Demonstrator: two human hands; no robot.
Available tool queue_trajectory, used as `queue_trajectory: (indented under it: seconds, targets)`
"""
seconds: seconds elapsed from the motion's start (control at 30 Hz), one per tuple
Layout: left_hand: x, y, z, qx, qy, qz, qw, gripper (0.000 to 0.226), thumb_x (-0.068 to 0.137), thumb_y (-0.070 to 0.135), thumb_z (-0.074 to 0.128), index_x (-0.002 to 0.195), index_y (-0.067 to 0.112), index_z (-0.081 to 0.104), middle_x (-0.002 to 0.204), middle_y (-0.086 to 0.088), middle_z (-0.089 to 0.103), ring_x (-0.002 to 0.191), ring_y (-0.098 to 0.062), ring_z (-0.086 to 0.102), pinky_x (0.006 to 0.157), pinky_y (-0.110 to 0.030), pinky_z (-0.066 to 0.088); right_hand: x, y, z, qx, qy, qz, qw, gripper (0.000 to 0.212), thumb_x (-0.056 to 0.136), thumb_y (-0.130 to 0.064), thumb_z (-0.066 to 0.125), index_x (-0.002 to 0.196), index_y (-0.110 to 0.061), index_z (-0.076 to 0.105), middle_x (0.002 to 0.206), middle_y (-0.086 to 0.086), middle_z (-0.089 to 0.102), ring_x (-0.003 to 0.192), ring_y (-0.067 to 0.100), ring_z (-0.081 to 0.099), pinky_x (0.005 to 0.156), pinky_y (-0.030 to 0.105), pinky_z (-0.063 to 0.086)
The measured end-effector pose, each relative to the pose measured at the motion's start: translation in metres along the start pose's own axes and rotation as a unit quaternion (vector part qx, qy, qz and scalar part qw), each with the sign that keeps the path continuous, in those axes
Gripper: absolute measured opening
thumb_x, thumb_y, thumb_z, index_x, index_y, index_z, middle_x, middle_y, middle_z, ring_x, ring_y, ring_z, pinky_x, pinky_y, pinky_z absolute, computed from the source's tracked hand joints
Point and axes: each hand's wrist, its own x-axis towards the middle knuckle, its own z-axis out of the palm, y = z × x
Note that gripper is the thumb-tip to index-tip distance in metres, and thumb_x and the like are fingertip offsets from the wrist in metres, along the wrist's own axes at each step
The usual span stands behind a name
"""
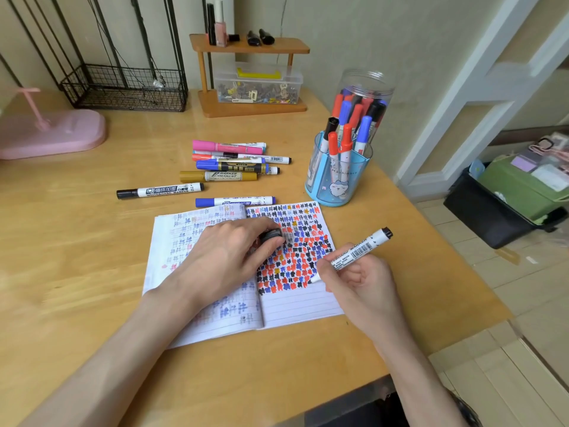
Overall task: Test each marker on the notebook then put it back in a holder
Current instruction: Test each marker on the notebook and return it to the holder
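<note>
Between the thumb and curled fingers (331,268) of the right hand (360,282), a black whiteboard marker (354,252) was pinched in a writing grip. Its uncapped tip touched the right-hand page of the notebook (295,306), at the lower edge of the block of red, blue and black test marks. To the left of that tip, the left hand (228,257) rested on the open pages, thumb and forefinger pinching a dark cap (272,235), presumably this marker's.

Step in hand, as judged: test stroke.

Beyond the right fingers, the blue holder (338,183) stood near the notebook's far corner, with a clear jar (366,87) of markers behind it. Loose markers (231,161) lay on the table (77,257) beyond the left fingers.

The next move would call for lifting the tip, aligning cap and tip squarely, pressing until seated, then reaching to a free slot in the blue holder.
</note>
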Motion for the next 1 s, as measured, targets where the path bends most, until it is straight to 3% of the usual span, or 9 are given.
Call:
queue_trajectory:
  seconds: [0.3, 0.7, 0.87, 1.0]
  targets:
    - [0.0007, -0.0014, 0.0008, 0.01, -0.006, 0.001, 1.0, 0.035, 0.105, 0.057, 0.042, 0.118, 0.032, 0.063, 0.102, 0.011, 0.074, 0.087, -0.019, 0.069, 0.068, -0.038, 0.051, -0.001, -0.0011, 0.0, -0.01, -0.005, 0.001, 1.0, 0.013, 0.095, -0.012, 0.075, 0.083, -0.011, 0.069, 0.064, 0.001, 0.07, 0.058, 0.008, 0.064, 0.053, 0.02, 0.047]
    - [0.0003, 0.0003, -0.0003, 0.005, -0.004, 0.002, 1.0, 0.035, 0.105, 0.057, 0.043, 0.115, 0.031, 0.064, 0.097, 0.013, 0.071, 0.082, -0.016, 0.066, 0.063, -0.032, 0.042, -0.0004, 0.0, -0.0004, -0.006, 0.002, -0.002, 1.0, 0.011, 0.094, -0.012, 0.074, 0.085, -0.009, 0.069, 0.064, -0.003, 0.07, 0.058, 0.008, 0.064, 0.052, 0.02, 0.046]
    - [0.0017, -0.0016, 0.0012, -0.001, -0.008, 0.014, 1.0, 0.039, 0.107, 0.054, 0.042, 0.125, 0.03, 0.067, 0.107, 0.013, 0.065, 0.099, -0.014, 0.064, 0.076, -0.039, 0.054, -0.0004, 0.0009, -0.0002, -0.019, 0.003, -0.005, 1.0, 0.012, 0.095, -0.014, 0.073, 0.085, -0.011, 0.068, 0.066, 0.005, 0.069, 0.059, 0.014, 0.064, 0.053, 0.027, 0.047]
    - [0.0029, -0.0028, 0.0022, -0.022, -0.001, 0.015, 1.0, 0.043, 0.106, 0.041, 0.048, 0.143, 0.021, 0.061, 0.11, 0.007, 0.062, 0.103, -0.019, 0.062, 0.082, -0.04, 0.053, 0.0018, -0.0017, -0.0049, 0.036, 0.016, -0.002, 0.999, 0.012, 0.097, -0.011, 0.071, 0.085, -0.012, 0.069, 0.059, -0.004, 0.062, 0.056, 0.009, 0.057, 0.055, 0.02, 0.042]
